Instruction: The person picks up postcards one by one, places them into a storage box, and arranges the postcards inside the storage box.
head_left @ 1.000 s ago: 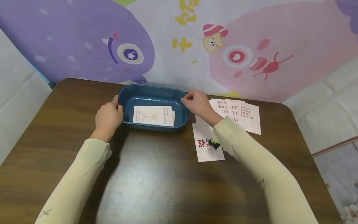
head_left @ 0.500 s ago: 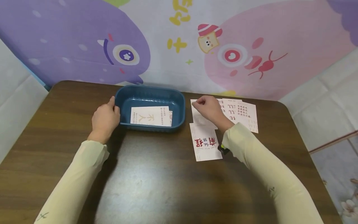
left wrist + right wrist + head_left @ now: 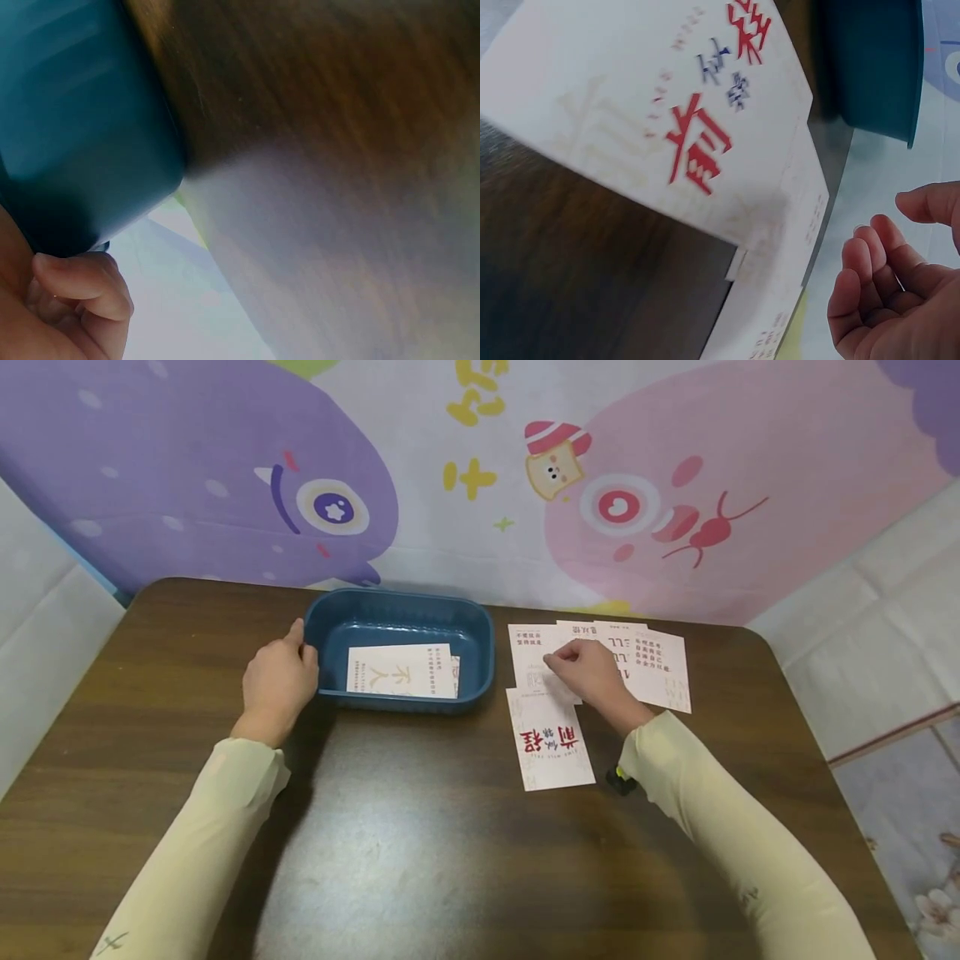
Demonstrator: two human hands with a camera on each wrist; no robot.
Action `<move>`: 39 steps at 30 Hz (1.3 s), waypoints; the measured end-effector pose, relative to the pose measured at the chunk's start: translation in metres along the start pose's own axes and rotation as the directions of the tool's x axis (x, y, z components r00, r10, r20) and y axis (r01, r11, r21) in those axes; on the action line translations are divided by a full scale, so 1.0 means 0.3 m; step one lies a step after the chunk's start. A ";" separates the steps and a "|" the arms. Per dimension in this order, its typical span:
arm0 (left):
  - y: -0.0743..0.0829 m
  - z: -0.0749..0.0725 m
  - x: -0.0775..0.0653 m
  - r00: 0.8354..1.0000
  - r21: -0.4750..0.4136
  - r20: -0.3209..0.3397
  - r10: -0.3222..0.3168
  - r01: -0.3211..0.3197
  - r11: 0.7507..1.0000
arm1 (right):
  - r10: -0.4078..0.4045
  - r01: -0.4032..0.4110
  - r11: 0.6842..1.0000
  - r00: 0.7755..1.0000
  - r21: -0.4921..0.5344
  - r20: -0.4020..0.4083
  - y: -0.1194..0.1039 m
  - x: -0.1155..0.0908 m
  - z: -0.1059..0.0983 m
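Note:
My left hand (image 3: 279,687) holds the left end of a dark blue plastic basin (image 3: 405,701). In the left wrist view its curled fingers (image 3: 90,289) lie against the basin's end wall. A printed white card (image 3: 401,670) lies inside, over the edge of another. To the right, my right hand (image 3: 596,677) hovers over several overlapping cards, holding nothing. A gap shows between its thumb and bent fingers in the right wrist view. One card (image 3: 553,739) with red and blue characters lies nearest me; another card (image 3: 531,647) lies just beyond it, partly hidden by the hand.
The brown wooden table (image 3: 420,843) carries everything. More cards (image 3: 663,672) fan out at the back right. A cloth (image 3: 465,543) with cartoon whales hangs behind the table's back edge. A small black device (image 3: 621,781) sits at my right wrist.
My right hand has moved from the basin's right rim rightward to above the cards, uncovering the red-lettered card. My left hand stays on the basin. The head view has shifted slightly.

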State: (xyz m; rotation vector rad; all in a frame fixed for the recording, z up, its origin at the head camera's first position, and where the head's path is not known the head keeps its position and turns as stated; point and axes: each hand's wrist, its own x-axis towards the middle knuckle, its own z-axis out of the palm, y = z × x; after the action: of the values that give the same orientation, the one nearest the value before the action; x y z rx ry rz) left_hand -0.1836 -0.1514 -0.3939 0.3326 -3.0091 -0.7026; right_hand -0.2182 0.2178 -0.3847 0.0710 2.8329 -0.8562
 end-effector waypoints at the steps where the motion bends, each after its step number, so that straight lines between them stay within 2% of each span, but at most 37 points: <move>1: 0.000 0.000 0.000 1.000 -0.001 -0.001 0.001 -0.001 1.000 | 0.004 -0.004 1.000 1.000 -0.002 0.002 0.008 -0.002 -0.001; 11: 0.000 0.000 -0.001 1.000 -0.005 -0.006 0.012 -0.012 1.000 | 0.070 -0.070 0.998 0.996 -0.004 0.058 0.066 -0.028 -0.008; 23: 0.000 0.001 -0.004 1.000 -0.007 -0.011 0.005 -0.005 1.000 | 0.101 -0.100 0.995 0.993 -0.020 0.063 0.143 -0.052 0.005; 30: 0.000 0.003 -0.005 1.000 -0.006 -0.013 0.000 0.000 1.000 | 0.147 -0.141 0.988 0.985 -0.069 0.094 0.169 -0.067 0.010; 39: 0.003 0.000 -0.006 1.000 -0.005 -0.014 0.001 -0.001 1.000 | 0.142 -0.136 0.988 0.985 -0.072 0.099 0.180 -0.076 0.021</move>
State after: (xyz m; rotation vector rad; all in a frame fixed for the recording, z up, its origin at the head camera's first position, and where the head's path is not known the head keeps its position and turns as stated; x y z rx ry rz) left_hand -0.1820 -0.1503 -0.3934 0.3338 -2.9937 -0.7049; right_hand -0.1894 0.2594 -0.4150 0.2069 2.7190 -0.7163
